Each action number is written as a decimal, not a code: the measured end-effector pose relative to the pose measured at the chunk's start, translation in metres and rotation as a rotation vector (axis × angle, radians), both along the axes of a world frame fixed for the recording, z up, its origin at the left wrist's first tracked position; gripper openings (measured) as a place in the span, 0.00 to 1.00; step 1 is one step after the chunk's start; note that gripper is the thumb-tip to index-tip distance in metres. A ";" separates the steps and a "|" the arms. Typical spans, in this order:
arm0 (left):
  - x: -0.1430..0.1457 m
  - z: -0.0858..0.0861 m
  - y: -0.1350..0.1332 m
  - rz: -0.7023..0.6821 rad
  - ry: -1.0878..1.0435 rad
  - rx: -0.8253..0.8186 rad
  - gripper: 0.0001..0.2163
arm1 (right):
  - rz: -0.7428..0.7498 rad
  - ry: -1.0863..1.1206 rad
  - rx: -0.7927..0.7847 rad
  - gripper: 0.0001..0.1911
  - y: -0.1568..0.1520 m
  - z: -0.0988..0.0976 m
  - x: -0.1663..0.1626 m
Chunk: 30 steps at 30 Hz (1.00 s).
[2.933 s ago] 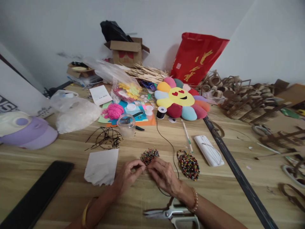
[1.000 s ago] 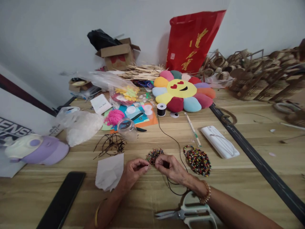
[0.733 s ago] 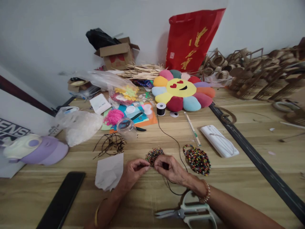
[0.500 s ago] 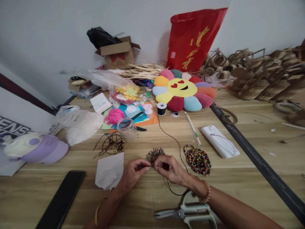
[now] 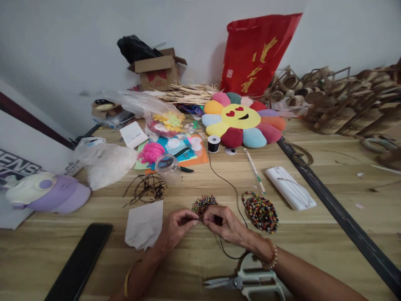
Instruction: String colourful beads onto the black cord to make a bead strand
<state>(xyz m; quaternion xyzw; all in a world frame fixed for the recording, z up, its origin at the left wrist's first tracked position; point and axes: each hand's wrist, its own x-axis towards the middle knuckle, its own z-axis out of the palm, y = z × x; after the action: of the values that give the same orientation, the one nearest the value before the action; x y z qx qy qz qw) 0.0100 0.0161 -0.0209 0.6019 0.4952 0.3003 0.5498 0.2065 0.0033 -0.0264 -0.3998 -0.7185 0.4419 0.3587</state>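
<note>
My left hand [image 5: 175,228] and my right hand [image 5: 224,223] meet fingertip to fingertip at the near edge of a small beaded piece [image 5: 203,203] of many-coloured beads. Both hands are closed in a pinch on this piece and on the black cord [image 5: 230,186] that runs from it. The cord leads back to a black spool [image 5: 214,143] and loops under my right wrist. A larger finished beaded piece [image 5: 260,212] lies just right of my right hand. White-handled scissors [image 5: 247,282] lie under my right forearm.
On the wooden table: a white paper [image 5: 144,223], cut black cord bits [image 5: 144,189], a clear jar [image 5: 167,167], pink yarn [image 5: 150,152], a flower cushion [image 5: 239,119], a white packet [image 5: 290,187], a purple cap [image 5: 53,194], a black flat object [image 5: 78,263]. Wooden basket parts [image 5: 338,104] pile at right.
The view has shifted left since the oldest frame. My hands stay pinched at the small beaded piece with only slight finger movement.
</note>
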 end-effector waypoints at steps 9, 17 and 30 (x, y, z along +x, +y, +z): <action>0.000 -0.002 -0.002 0.001 -0.014 -0.009 0.07 | 0.009 -0.019 0.032 0.05 0.000 -0.003 0.000; 0.001 -0.006 -0.003 -0.033 -0.018 0.008 0.07 | 0.013 -0.012 0.035 0.05 0.000 0.000 -0.001; 0.000 -0.007 -0.005 -0.022 -0.034 -0.051 0.07 | 0.035 -0.042 0.057 0.07 -0.001 -0.005 -0.001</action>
<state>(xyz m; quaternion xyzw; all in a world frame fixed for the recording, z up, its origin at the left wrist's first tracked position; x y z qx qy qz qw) 0.0104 0.0114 -0.0283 0.5879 0.4867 0.2916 0.5766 0.2054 0.0019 -0.0315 -0.3860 -0.7450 0.4191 0.3470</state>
